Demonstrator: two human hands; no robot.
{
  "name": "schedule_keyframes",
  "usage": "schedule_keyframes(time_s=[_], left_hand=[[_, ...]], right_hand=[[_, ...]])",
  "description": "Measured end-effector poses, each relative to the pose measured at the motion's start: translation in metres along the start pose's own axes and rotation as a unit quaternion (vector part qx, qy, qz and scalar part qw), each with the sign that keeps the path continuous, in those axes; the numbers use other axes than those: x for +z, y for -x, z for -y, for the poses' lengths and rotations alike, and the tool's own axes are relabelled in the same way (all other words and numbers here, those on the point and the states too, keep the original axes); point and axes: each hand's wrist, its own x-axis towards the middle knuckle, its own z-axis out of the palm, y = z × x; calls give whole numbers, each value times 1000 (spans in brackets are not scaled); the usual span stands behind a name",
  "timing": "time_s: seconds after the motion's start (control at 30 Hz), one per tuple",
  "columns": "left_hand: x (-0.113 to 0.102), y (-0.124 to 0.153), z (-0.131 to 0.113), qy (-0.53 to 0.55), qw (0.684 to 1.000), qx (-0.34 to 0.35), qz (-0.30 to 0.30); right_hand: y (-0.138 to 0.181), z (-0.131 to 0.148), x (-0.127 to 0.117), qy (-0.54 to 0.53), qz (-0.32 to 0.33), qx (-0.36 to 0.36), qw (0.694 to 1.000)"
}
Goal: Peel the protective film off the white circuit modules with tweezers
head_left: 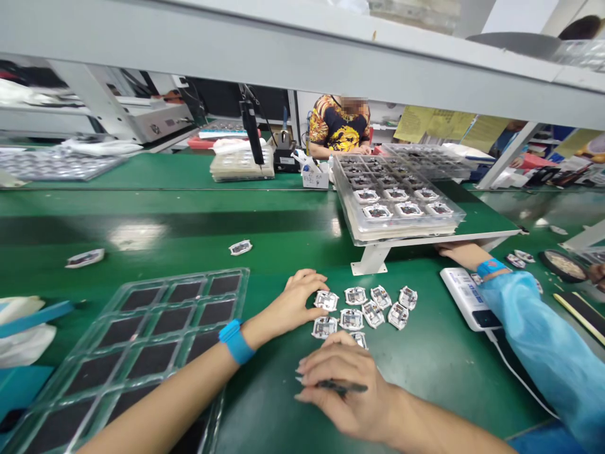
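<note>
Several small white-framed parts [373, 312] lie in a loose cluster on the green table. My left hand [295, 306], with a blue wristband, rests at the cluster's left edge, its bent fingers pinching the nearest part [326, 300]. My right hand [343, 384] lies just in front of the cluster, closed on a thin dark tool [343, 386] that points to the right. One part is partly hidden behind my right hand's knuckles.
An empty clear compartment tray [246, 277] lies at the left. A stack of filled trays [401, 205] sits on a raised white stand. A co-worker's blue-sleeved arm [534, 328] reaches under it, beside a white device [466, 296]. Loose parts [240, 247] lie farther back. Another person sits across the table.
</note>
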Motion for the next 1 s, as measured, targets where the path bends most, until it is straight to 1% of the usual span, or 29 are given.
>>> schedule_keyframes(time_s=[0.07, 0.17, 0.2, 0.27, 0.3, 0.33, 0.4, 0.57, 0.67, 0.77, 0.9, 1.0], left_hand=[[0, 16, -5, 47, 998, -27, -25], [2, 47, -19, 141, 987, -64, -45], [3, 58, -25, 193, 977, -81, -49], [5, 78, -37, 330, 932, -138, -56], [6, 86, -42, 376, 910, -163, -57], [8, 93, -47, 407, 894, -182, -56], [12, 102, -51, 426, 880, -200, -60], [21, 107, -47, 429, 874, -210, -88], [23, 107, -44, 433, 872, -213, -86], [23, 107, -44, 458, 858, -218, -83], [23, 108, -46, 501, 829, -235, -81], [24, 108, -48, 522, 814, -243, -75]], right_hand=[[-2, 2, -2, -29, -43, 31, 998], [-3, -1, -5, -85, -122, 112, 983], [-3, -3, -5, -106, -146, 140, 974], [-3, -8, -6, -145, -179, 184, 956], [-3, -11, -5, -160, -186, 200, 949], [-3, -14, -4, -172, -185, 212, 944], [-2, -18, -1, -180, -169, 227, 942], [-2, -19, 3, -163, -140, 244, 946], [-3, -19, 2, -176, -123, 268, 939], [-3, -20, 1, -197, -112, 290, 930], [-3, -21, 1, -193, -143, 248, 938], [-2, -21, 3, -190, -148, 219, 945]])
